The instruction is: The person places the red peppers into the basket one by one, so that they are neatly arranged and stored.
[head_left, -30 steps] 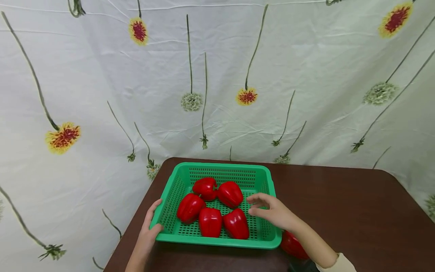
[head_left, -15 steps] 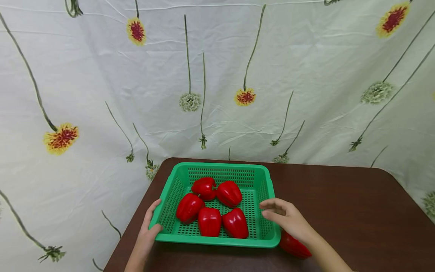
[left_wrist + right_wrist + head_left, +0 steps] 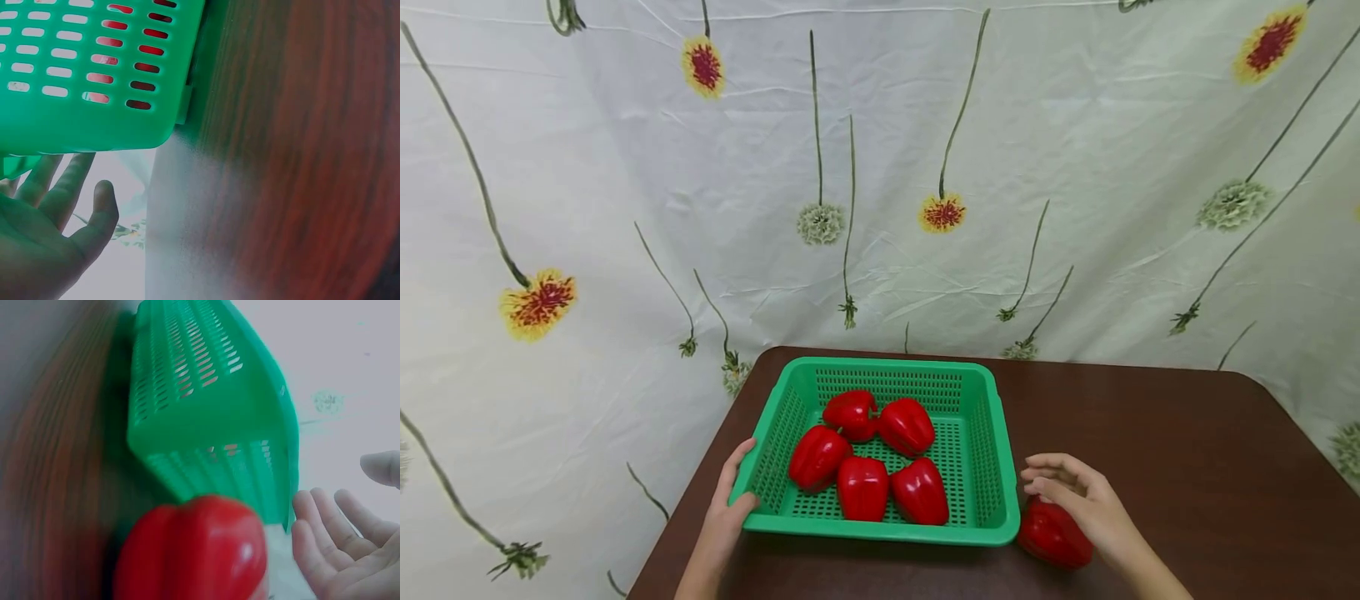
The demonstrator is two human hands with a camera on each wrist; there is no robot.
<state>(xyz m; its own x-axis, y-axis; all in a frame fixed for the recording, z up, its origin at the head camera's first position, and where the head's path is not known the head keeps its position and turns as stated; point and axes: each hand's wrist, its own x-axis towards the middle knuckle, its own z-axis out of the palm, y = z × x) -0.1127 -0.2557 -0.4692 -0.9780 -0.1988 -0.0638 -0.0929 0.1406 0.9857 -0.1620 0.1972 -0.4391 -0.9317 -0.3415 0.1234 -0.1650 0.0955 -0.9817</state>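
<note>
A green plastic basket (image 3: pixel 880 533) stands on the table and holds several red bell peppers (image 3: pixel 862 488). At its left side my left hand (image 3: pixel 724 508) touches the rim, thumb near the front corner. The left wrist view shows that hand's fingers (image 3: pixel 69 187) mostly straight, partly hidden by the basket. My right hand (image 3: pixel 1078 498) is just outside the basket's right side, above another red bell pepper (image 3: pixel 1048 537) on the table. In the right wrist view its fingers are relaxed and spread, with nothing held, and that pepper (image 3: pixel 194 550) sits apart from them.
The dark brown wooden table (image 3: pixel 1187 450) extends to the right of the basket. Behind it hangs a white flower-print cloth (image 3: pixel 760 150), close along the table's back and left edges.
My right hand has moved from over the basket's right part, rightward and down past the rim, to above the pepper outside. The left hand and the basket stay in place.
</note>
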